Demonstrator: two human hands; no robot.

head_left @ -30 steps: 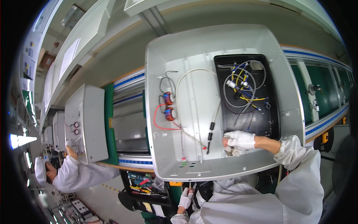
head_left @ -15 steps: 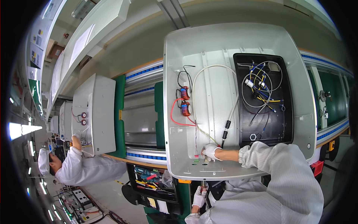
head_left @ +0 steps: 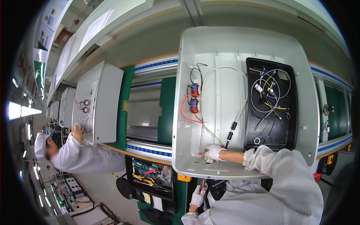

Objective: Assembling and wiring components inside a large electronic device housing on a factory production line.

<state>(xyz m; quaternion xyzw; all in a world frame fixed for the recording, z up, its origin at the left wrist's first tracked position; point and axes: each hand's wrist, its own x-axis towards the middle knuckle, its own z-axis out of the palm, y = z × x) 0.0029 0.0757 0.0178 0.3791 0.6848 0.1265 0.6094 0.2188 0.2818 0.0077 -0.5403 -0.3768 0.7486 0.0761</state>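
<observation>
A large light-grey metal enclosure (head_left: 179, 112) lies open in front of me. My right hand (head_left: 215, 152), in a white glove, reaches into it at the near wall. Its fingertips are closed at a small metallic part, mostly hidden by the glove. Just left of them sits a green terminal block (head_left: 199, 158) with thin wires. Outside the near wall, my gloved left hand (head_left: 197, 195) grips a screwdriver (head_left: 203, 185) with a reddish handle, its shaft pointing up at the wall. Two wound coils (head_left: 194, 105) with red and black leads rest at the enclosure's left side.
Inside the enclosure, at right, a black tray (head_left: 270, 137) bears bundled cables (head_left: 268, 90). A tool bin (head_left: 152, 176) stands lower left. Beyond the conveyor (head_left: 148, 148), a co-worker (head_left: 86, 157) reaches into another grey enclosure (head_left: 108, 101).
The whole view has shifted, so the enclosure appears farther right. Both my hands stay at about the same places on the near wall.
</observation>
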